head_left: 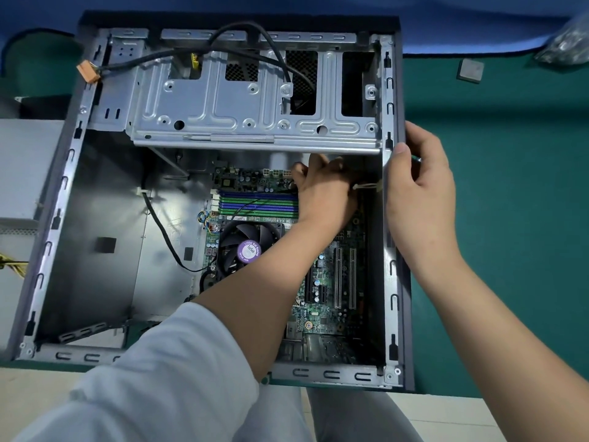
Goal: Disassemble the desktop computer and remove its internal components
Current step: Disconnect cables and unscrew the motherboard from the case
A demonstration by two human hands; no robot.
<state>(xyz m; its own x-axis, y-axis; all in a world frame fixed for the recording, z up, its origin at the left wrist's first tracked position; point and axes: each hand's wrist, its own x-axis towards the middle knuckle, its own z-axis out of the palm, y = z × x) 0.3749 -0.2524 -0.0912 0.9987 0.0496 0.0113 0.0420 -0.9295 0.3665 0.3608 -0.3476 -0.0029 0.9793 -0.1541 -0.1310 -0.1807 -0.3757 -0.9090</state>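
Case (pixel 395 218) opened, drive cage (pixel 255 100) emptied; motherboard (pixel 328 275) and CPU fan (pixel 247 250) remain. Left hand (pixel 322 189) fingers hidden at a white connector (pixel 366 187); right hand (pixel 420 186) curled around the case's right edge.

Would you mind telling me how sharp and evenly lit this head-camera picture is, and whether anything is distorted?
In the head view, the motherboard and fan are sharp; the case edges bow outward from wide-angle distortion; a bright glare patch sits on the case floor near the cable; the bag at the top right corner is blurred; the left hand reaches into shadow under the drive cage.
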